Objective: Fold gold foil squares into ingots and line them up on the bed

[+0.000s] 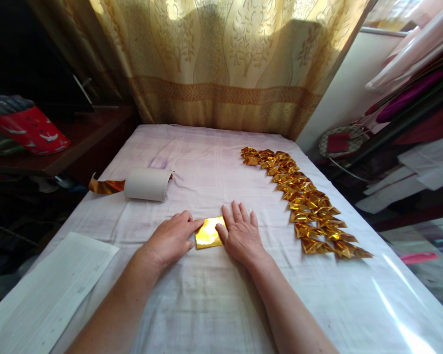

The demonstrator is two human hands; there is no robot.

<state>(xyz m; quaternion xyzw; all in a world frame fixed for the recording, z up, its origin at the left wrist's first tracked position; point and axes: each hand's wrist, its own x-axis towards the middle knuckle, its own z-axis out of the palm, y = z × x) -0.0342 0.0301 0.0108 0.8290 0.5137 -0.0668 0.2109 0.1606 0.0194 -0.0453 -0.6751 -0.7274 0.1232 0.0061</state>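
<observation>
The right hand (241, 238) hides the right end of a gold foil sheet (207, 233), and 2 forearms (121, 290) run off the bottom edge. At lower left, a paper sheet (55, 295) is cropped, its print too small to read. The left edge cuts a red bird-patterned cup (29, 132) with blurred contents (9, 103).

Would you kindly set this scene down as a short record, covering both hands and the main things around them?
Left hand: fingers at the left edge of the gold foil
Right hand: spread palm down, thumb over the foil's right side
Right side: folded gold pieces in a curving double row
Far left: pale roll on its side, gold strip at its left end
Near left: paper sheet, lying flat
Surface: white cloth
Background: patterned curtain
</observation>
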